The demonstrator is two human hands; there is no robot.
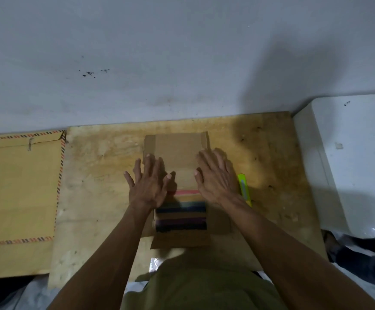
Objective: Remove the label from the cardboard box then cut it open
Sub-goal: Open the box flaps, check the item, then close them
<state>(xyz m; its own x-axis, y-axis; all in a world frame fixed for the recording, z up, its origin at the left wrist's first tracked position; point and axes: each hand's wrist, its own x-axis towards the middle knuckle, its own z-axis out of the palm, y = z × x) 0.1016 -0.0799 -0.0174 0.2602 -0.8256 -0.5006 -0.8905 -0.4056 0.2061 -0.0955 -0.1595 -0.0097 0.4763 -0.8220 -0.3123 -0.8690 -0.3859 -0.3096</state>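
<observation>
- Cardboard box flattened at centre of wooden board; coloured stripes at its 6 o'clock end blurred.
- Left hand flat on box, fingers spread.
- Right hand flat likewise, fingers straight, nearly together.
- Green cutter at 3 o'clock, partly hidden by right wrist.
- Label impossible to make out.

No legible text anywhere (perhaps too blurred).
</observation>
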